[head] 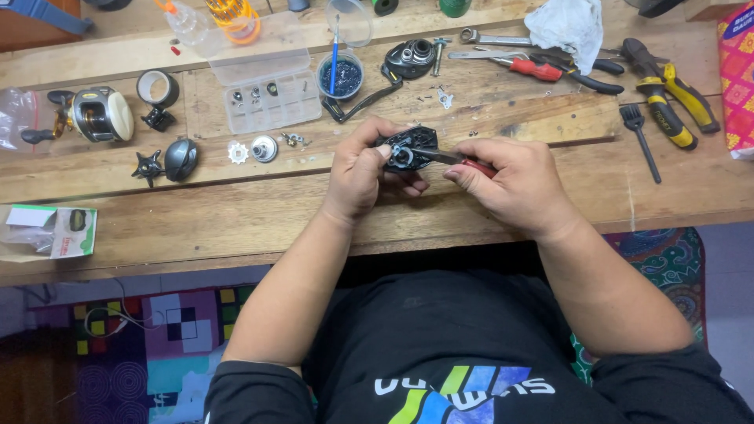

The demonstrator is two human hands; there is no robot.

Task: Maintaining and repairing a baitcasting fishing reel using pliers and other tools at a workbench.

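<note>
Midway between bench edges, left grip point(363, 169) shut round black reel body point(408, 148), right grip point(514, 184) round red-handled screwdriver point(463, 161), bare wood near.

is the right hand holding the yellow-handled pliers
No, the right hand grips a red-handled screwdriver against the black reel body; the yellow-handled pliers lie untouched on the table.

Bench point(236, 220) front edge was bare wood between small box point(51, 232) at left edge and right corner, open for passing. Back half crowded: parts tray point(271, 98), grease cup point(340, 76), pliers point(679, 98), brush point(640, 137) blocked reach; loose gears point(251, 149) left of centre
</note>
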